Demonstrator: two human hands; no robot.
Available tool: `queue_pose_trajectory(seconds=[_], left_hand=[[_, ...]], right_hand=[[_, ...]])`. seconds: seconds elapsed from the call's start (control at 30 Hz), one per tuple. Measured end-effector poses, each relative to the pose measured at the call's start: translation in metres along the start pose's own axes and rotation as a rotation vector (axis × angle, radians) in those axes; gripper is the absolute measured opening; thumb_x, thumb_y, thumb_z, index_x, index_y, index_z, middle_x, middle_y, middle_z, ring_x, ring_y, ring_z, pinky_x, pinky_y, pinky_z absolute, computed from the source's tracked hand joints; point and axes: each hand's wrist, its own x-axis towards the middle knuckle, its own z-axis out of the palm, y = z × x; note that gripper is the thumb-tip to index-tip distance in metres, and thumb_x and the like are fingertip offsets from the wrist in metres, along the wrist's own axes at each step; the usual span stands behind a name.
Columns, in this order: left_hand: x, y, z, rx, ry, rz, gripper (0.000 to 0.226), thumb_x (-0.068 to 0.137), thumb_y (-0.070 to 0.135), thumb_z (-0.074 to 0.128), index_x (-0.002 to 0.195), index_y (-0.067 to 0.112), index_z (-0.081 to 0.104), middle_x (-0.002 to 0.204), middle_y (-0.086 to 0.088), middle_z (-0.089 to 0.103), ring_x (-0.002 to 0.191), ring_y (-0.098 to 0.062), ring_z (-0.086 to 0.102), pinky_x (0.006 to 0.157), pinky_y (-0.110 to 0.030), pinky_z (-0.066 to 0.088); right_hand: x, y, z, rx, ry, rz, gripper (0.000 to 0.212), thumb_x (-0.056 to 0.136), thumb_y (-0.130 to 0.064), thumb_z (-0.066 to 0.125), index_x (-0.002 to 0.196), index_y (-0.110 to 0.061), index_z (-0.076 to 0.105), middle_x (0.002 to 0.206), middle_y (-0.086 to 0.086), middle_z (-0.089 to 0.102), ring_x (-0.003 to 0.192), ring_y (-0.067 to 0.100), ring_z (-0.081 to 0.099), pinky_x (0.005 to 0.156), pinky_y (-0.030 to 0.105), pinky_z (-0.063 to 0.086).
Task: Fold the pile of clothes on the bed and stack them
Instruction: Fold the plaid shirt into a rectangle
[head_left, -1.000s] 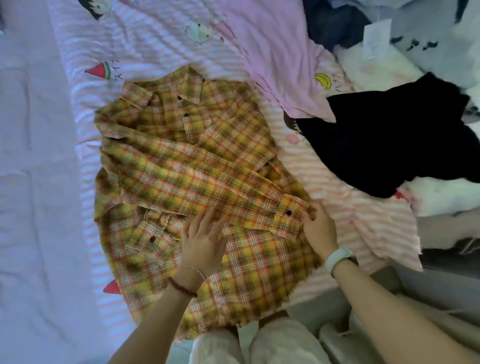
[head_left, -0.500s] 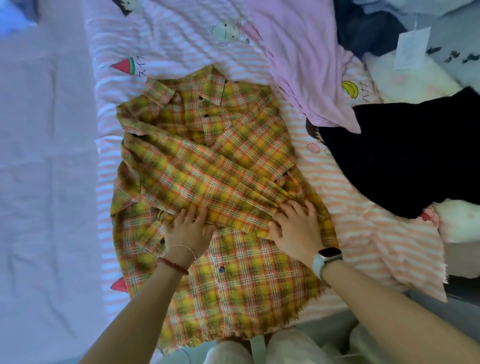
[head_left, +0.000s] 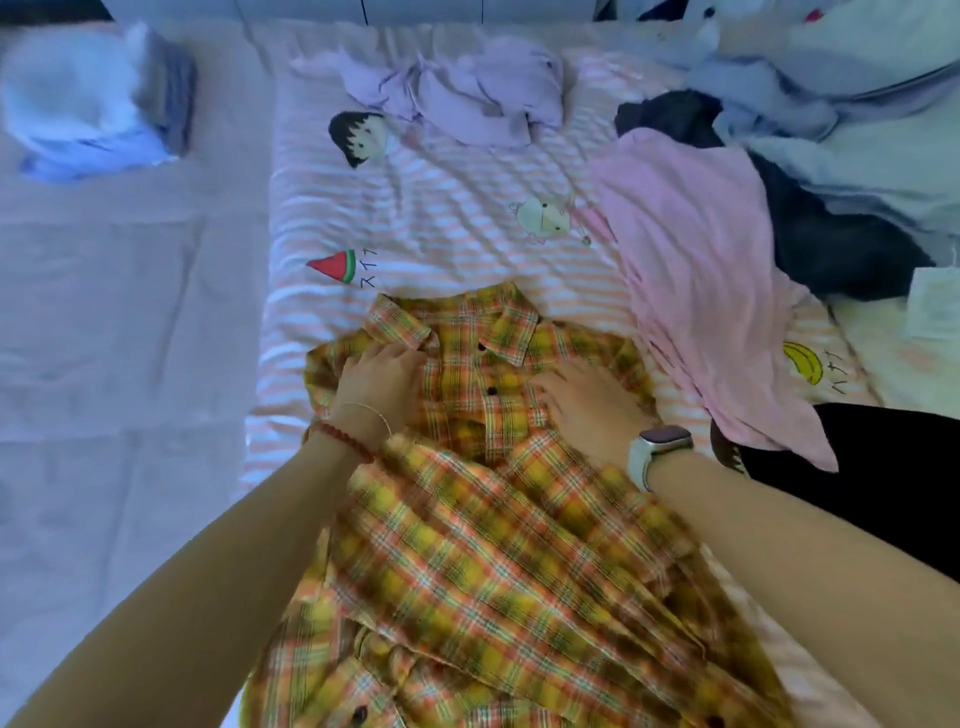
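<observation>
While half folded, yellow plaid shirt (head_left: 483, 545), rumpled.

— What's the shirt (head_left: 498, 545) made of?
— Woven cloth, a yellow and orange check, matt, with small dark glossy buttons.
— And the sheet (head_left: 447, 218) under it?
— Smooth striped cloth, creased, with printed cartoon pictures and a slight sheen.
— The pink garment (head_left: 696, 280)?
— Soft matt cloth with a slightly fuzzy look.
— Anything hard?
— The watch (head_left: 660, 447) has a smooth glossy face on a pale matt band; one bracelet (head_left: 343, 441) is red beads, the other thin shiny metal.
</observation>
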Motion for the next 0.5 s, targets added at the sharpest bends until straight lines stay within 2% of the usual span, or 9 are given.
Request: queue_pose_trajectory(seconds=[0.17, 0.23, 0.27, 0.37, 0.43, 0.5], left_hand=[[0.087, -0.021, 0.019, 0.057, -0.109, 0.063, 0.040, 0.096, 0.025, 0.043, 0.135, 0.029, 0.043, 0.145, 0.007, 0.037, 0.135, -0.024, 0.022, 0.106, -0.049, 0.027], [0.108, -0.027, 0.027, 0.109, -0.137, 0.058, 0.039, 0.095, 0.030, 0.043, 0.134, 0.033, 0.044, 0.141, 0.008, 0.041, 0.132, -0.023, 0.023, 0.105, -0.045, 0.023], [0.114, -0.029, 0.030, 0.129, -0.124, 0.067, 0.036, 0.094, 0.031, 0.046, 0.129, 0.035, 0.049, 0.135, 0.006, 0.046, 0.129, -0.022, 0.027, 0.103, -0.043, 0.021], [0.124, -0.033, 0.034, -0.013, -0.002, 0.166, 0.018, 0.089, 0.029, 0.055, 0.101, 0.032, 0.069, 0.109, 0.005, 0.060, 0.115, -0.020, 0.043, 0.098, -0.036, 0.014], [0.127, -0.032, 0.030, -0.187, 0.165, 0.228, 0.012, 0.086, 0.022, 0.061, 0.089, 0.024, 0.072, 0.098, 0.001, 0.063, 0.102, -0.025, 0.052, 0.095, -0.036, 0.016], [0.132, -0.030, 0.029, -0.273, 0.322, 0.230, 0.008, 0.083, 0.017, 0.065, 0.083, 0.017, 0.073, 0.091, -0.006, 0.064, 0.093, -0.031, 0.056, 0.092, -0.040, 0.023]], right_hand=[[0.096, 0.010, 0.008, -0.061, 0.005, -0.102, 0.042, 0.099, -0.011, 0.037, 0.140, -0.020, 0.036, 0.141, -0.001, 0.040, 0.120, 0.022, 0.036, 0.088, 0.031, 0.036], [0.122, 0.012, 0.014, -0.065, -0.043, -0.105, 0.046, 0.099, -0.013, 0.040, 0.143, -0.021, 0.031, 0.145, 0.000, 0.035, 0.121, 0.023, 0.037, 0.090, 0.034, 0.041], [0.132, 0.013, 0.017, -0.081, -0.072, -0.107, 0.045, 0.098, -0.014, 0.041, 0.142, -0.021, 0.032, 0.144, 0.001, 0.036, 0.120, 0.024, 0.038, 0.089, 0.036, 0.043], [0.148, 0.013, 0.026, -0.137, -0.073, -0.163, 0.027, 0.099, -0.022, 0.042, 0.124, -0.018, 0.052, 0.122, 0.003, 0.051, 0.102, 0.022, 0.052, 0.070, 0.034, 0.045], [0.155, 0.014, 0.027, 0.010, 0.040, -0.138, 0.021, 0.098, -0.026, 0.043, 0.108, -0.017, 0.060, 0.107, 0.000, 0.056, 0.088, 0.019, 0.055, 0.059, 0.030, 0.036], [0.161, 0.013, 0.028, 0.193, 0.164, -0.032, 0.019, 0.095, -0.029, 0.049, 0.099, -0.017, 0.063, 0.100, -0.003, 0.057, 0.077, 0.015, 0.053, 0.057, 0.027, 0.035]])
